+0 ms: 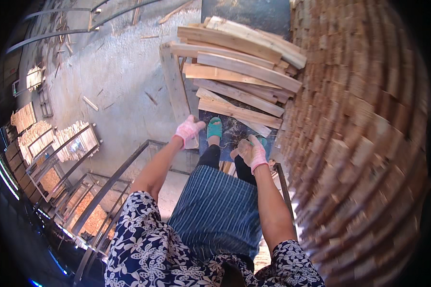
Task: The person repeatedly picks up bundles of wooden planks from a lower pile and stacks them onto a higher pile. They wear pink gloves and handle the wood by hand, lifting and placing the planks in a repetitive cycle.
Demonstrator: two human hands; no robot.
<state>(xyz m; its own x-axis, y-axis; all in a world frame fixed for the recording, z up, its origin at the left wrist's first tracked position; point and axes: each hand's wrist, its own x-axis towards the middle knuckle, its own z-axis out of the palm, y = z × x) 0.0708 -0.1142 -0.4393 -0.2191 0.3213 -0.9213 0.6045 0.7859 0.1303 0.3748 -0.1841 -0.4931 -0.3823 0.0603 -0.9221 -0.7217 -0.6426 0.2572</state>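
My left hand (189,129), in a pink and white glove, is over the near end of a long board (175,86) on the platform's left side. Its thumb stands apart from the fingers, and I cannot tell whether it touches that board. Lower right, my right hand (254,152), gloved alike, hangs above the dark platform (234,125) with its fingers loosely apart and no wood visible in it. Beyond both hands lies a loose pile of sawn planks (244,69), mostly crosswise. The nearest plank (239,113) overlaps a slanting narrower one.
A tall wall of stacked wood pieces (349,143) rises close on the right. My foot in a green sandal (214,128) stands on the platform. Metal railing (115,179) runs at the left, with wood bundles (76,141) beyond it. Scraps lie on the concrete floor (124,71) far below.
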